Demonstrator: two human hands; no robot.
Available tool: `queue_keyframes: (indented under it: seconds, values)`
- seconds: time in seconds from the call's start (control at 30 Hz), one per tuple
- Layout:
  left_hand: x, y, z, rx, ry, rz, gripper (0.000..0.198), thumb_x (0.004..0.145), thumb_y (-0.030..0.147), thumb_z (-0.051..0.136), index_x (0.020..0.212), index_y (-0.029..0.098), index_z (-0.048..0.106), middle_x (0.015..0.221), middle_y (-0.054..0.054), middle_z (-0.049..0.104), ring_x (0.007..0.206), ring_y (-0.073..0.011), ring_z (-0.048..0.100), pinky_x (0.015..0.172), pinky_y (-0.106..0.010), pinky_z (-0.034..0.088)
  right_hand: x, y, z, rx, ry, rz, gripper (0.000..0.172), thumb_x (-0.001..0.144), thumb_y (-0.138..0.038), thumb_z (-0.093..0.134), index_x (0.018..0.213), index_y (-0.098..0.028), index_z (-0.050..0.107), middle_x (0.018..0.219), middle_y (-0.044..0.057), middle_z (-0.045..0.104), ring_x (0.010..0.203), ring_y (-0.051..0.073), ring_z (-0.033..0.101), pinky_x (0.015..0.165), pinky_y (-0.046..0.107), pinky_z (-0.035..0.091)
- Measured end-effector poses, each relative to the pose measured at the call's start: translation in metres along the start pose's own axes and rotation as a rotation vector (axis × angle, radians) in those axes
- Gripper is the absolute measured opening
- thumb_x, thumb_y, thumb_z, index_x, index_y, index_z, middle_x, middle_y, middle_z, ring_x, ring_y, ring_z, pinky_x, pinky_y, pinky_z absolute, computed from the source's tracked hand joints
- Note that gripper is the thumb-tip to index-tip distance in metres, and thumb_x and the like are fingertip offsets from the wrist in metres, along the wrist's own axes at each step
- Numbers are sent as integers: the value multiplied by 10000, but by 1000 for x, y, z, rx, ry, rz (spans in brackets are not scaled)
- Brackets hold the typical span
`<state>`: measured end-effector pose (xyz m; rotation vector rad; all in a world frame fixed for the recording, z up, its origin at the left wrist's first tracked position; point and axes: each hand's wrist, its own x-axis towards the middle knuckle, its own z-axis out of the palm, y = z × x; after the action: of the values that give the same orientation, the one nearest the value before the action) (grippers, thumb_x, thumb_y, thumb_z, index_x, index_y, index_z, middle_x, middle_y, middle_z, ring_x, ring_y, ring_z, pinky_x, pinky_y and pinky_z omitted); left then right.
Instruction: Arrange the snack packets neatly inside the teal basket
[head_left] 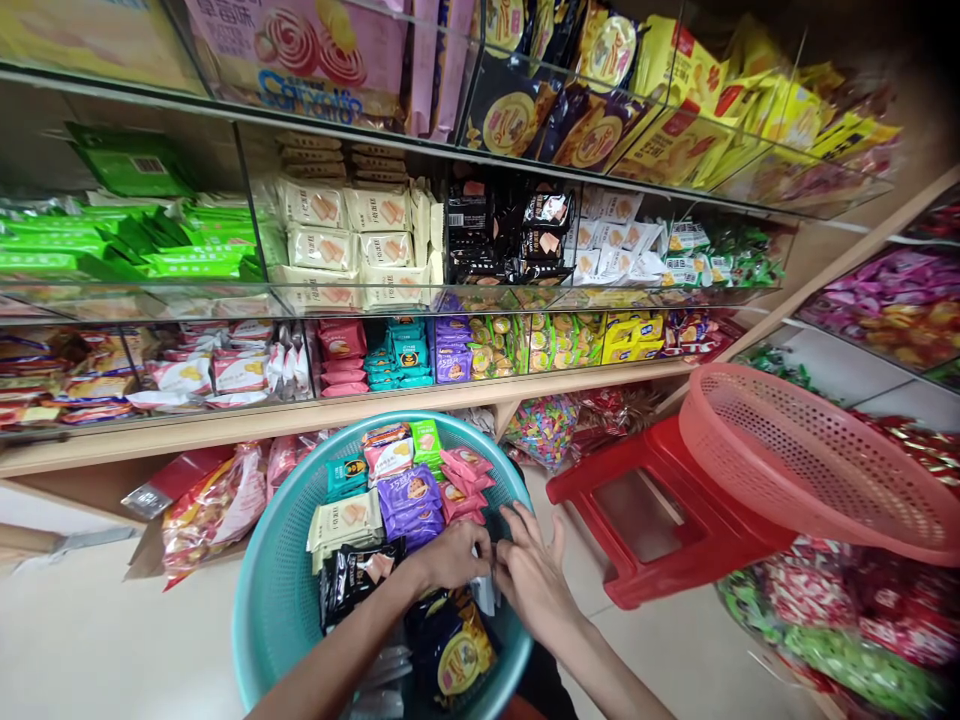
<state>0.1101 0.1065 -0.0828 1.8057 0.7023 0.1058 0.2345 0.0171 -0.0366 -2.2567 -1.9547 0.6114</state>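
Note:
A teal plastic basket (251, 560) holds stacks of wrapped snacks. My left hand (454, 555) reaches across its middle with the fingers closed in a pinch. Beside it my right hand (532, 575) has its fingertips bent in toward the same spot, other fingers partly spread. Between and under both hands shows a white snack packet (486, 595), mostly covered by fingers. Around them lie purple packets (411, 500), pink packets (465, 480), cream packets (345, 522), black packets (356, 575), a teal packet (346, 478) and a large dark blue packet (457, 655).
Shelves with clear dividers (360, 300) full of packaged snacks stand ahead. To the right, a pink perforated basket (817, 470) rests on a red stool (660, 510). Bagged sweets (810, 590) lie beneath, and more bags (217, 510) sit under the shelf at left.

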Motion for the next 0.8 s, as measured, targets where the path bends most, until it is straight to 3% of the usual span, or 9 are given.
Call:
queue_keyframes:
  seconds: [0.33,0.47,0.6,0.7,0.8]
  values:
    - [2,-1,6,85,207,11,117,752,117,471,744,162,579,763,-13,625,742,-144,554,706,-243,415,22,11,-1,-51,147,-57,178,832,-207,496,784,-212,668,1456,82,429,1384,267,277,1107,575,85]
    - [4,-3,11,102,247,-3,115,765,127,463,753,168,570,785,-27,628,774,-157,565,730,-258,422,19,14,5,-85,164,-53,227,875,-232,436,848,-215,662,1459,89,424,1400,272,242,1103,602,73]
    - [4,-4,11,99,251,0,112,763,123,459,739,169,558,760,-26,612,743,-155,552,697,-256,415,2,15,7,-111,63,-64,354,890,-234,347,1118,-175,612,1506,134,326,1431,261,157,1110,610,30]
    - [4,-4,10,93,255,13,104,777,137,460,733,174,546,730,-14,587,700,-146,527,662,-254,398,-6,14,6,-110,-43,-72,530,821,-283,460,1326,-125,465,1538,155,216,1446,278,47,1109,618,-25]
    - [3,-4,9,76,261,30,96,782,137,459,740,175,536,731,-14,576,703,-149,519,669,-263,395,-5,12,10,-144,-92,-33,736,724,-307,572,1399,-100,361,1549,160,145,1445,299,2,1104,612,-84]
